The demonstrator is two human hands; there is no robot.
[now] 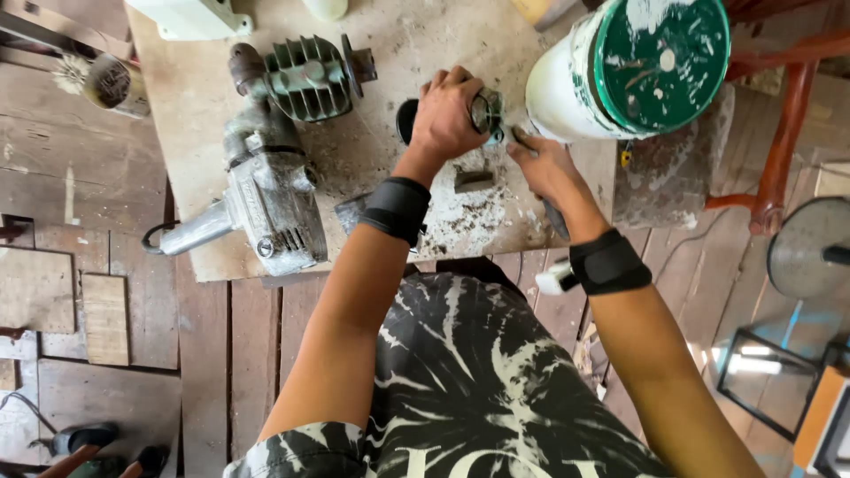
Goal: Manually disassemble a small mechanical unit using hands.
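While the left hand (pixel 450 113) wraps tight around a small metal part (pixel 485 111) near the far edge of the board (pixel 390 40), the right hand (pixel 542 166) closes on a thin tool (pixel 524 142) angled at it. Best to keep that part pinned steady and the tool tip square on it. One engine (pixel 270 177) lies left, one bucket (pixel 633 66) right, two wristbands, one small block (pixel 474 180).
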